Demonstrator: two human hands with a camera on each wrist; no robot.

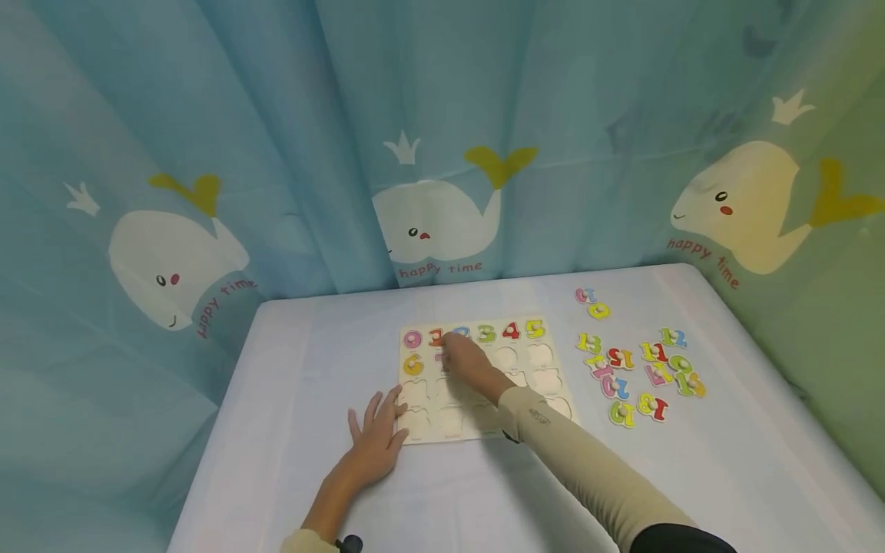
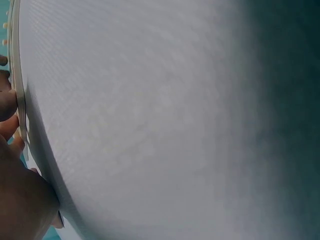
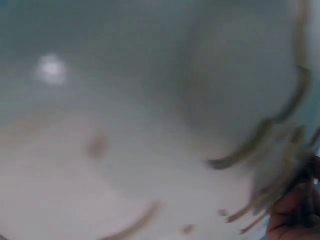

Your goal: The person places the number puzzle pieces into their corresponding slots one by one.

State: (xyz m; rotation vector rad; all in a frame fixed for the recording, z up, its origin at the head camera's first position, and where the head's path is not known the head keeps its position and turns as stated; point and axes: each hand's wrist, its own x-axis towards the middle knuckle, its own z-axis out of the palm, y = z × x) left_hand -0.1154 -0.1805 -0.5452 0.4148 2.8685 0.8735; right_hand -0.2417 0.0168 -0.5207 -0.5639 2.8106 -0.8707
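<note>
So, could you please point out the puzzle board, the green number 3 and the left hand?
puzzle board (image 1: 546,380), head view, bare right part.
green number 3 (image 1: 487,333), head view, its middle.
left hand (image 1: 376,439), head view, back of hand.

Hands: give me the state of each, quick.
Left hand: open, flat, steadying the puzzle board.
Right hand: over the board's second row; grip cannot be told.

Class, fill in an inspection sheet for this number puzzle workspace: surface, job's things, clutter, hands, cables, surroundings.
Surface: table under a pale cloth.
Job's things: wooden number puzzle board; 0, 3, 4, 5 and 6 seated, many slots vacant.
Clutter: loose number pieces scattered right of the board.
Hands: left hand flat, fingers straight, at the board's left edge; right hand over the second row, grip unclear.
Cables: nothing seen.
Surroundings: whale-print curtain behind the table.
</note>
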